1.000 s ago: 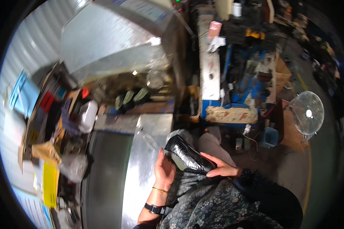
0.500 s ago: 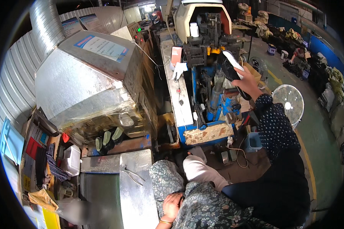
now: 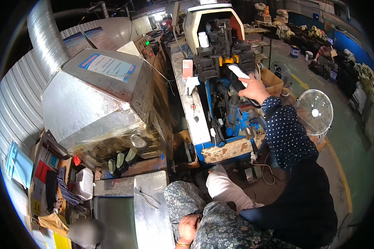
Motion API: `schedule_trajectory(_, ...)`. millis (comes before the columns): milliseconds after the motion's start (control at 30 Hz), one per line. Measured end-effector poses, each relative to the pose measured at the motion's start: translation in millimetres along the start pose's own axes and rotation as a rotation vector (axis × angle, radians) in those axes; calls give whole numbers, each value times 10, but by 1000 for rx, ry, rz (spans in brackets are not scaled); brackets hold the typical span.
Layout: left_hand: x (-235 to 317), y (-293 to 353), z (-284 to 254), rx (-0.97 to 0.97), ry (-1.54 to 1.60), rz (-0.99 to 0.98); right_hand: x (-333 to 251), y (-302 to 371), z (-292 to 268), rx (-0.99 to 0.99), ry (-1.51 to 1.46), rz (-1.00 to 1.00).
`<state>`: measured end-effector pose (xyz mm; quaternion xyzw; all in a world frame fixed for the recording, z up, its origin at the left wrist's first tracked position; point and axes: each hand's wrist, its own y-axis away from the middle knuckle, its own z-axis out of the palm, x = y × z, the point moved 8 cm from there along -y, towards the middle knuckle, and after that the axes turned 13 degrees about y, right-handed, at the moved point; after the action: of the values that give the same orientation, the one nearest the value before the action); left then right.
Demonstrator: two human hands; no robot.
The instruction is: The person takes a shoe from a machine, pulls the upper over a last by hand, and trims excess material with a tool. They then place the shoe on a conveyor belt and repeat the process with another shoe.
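My right hand (image 3: pixel 254 89) grips a black shoe upper with a white underside (image 3: pixel 238 71). The shoe is tilted, its white face up, close in front of a machine's black clamping head (image 3: pixel 212 58). Just beyond its upper end is a yellow part (image 3: pixel 228 60) of that head; whether they touch I cannot tell. Down at my lap, my left hand (image 3: pixel 189 227) lies on the dark floral apron (image 3: pixel 228 226) with nothing visible in it. Its fingertips are partly hidden by the cloth. A pair of pliers (image 3: pixel 147 197) rests on the metal plate (image 3: pixel 151 220) to its left.
A metal-hooded unit (image 3: pixel 91 95) stands left, with several dark shoes with greenish soles (image 3: pixel 120 159) at its opening. A narrow ledge (image 3: pixel 195 116) carries a red-and-white box (image 3: pixel 187 68) and white gloves (image 3: pixel 191 85). At right are a cardboard box (image 3: pixel 272 81) and a fan (image 3: pixel 314 112).
My right hand has carried the shoe left, closer to the machine's clamping head. My left hand stays on my lap. The whole view has shifted slightly.
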<state>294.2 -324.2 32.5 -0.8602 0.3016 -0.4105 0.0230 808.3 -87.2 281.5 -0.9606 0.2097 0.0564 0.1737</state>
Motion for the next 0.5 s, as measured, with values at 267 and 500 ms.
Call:
schedule_trajectory(267, 24, -3, 1, 8, -4, 34, -129, 355, 268, 70, 205, 5)
schedule_trajectory(500, 27, -98, 33, -32, -25, -11, -217, 348, 88, 182, 173, -109)
